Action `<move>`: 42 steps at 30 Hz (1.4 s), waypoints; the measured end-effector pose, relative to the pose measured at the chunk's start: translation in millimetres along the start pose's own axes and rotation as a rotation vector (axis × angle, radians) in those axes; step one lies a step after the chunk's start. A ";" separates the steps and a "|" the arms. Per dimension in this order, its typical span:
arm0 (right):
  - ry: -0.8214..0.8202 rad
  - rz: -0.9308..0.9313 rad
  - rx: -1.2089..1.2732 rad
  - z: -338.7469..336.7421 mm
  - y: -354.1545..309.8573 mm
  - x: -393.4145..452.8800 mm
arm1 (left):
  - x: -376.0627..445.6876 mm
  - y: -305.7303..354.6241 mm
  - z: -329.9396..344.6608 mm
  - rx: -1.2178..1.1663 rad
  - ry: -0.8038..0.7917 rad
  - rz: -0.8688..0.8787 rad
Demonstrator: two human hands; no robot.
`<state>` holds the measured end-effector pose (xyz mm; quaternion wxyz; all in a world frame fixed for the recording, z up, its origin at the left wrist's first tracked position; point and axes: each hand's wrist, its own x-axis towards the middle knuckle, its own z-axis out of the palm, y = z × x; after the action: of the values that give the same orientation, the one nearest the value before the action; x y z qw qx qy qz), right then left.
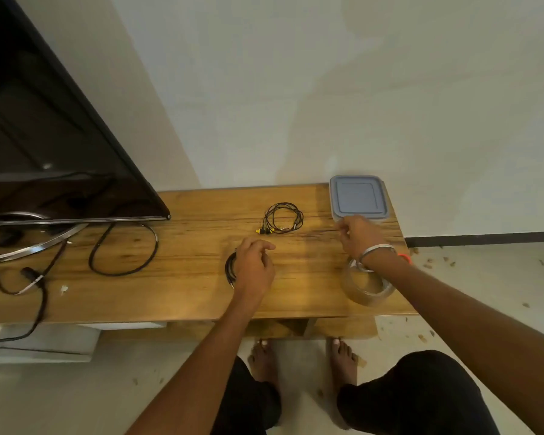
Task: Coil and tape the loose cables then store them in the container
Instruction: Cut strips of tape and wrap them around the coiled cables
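Wooden tabletop (pixel 186 277) against a wall, carrying cables and a box.
On it: a lidded grey container (pixel 358 197) at the far right, a thin coiled cable (pixel 283 218) mid-back, a black coil (pixel 230 267) nearer, a clear tape roll (pixel 369 291) front right, and a TV (pixel 44 136) with loose cords (pixel 123 249) left.

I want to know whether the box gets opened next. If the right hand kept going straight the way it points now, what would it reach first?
Most likely the container: the right hand points away from the person, its fingertips right at the near edge of the grey lid. Whether they already touch it is unclear.
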<state>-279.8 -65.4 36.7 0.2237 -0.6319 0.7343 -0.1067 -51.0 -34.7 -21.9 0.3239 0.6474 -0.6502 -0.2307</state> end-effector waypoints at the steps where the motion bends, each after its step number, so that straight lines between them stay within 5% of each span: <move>1: 0.005 0.032 -0.053 -5.6 7.4 -4.4 | -4.0 6.0 5.8 -0.014 -0.010 0.024; 7: -0.222 0.178 -0.311 -19.3 14.7 -27.0 | -26.9 39.4 31.7 -0.083 -0.108 0.057; 16: -0.246 0.302 -0.291 12.0 -8.7 -16.2 | -49.4 56.6 59.4 -0.171 -0.236 -0.054; 42: -0.364 0.216 -0.643 6.3 -36.0 -22.4 | -82.0 91.9 72.0 -0.506 -0.446 -0.338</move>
<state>-242.9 -49.1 51.4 0.1506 -0.5974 0.7411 0.2670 -170.4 43.1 -15.1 0.2814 0.5787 -0.5113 -0.5696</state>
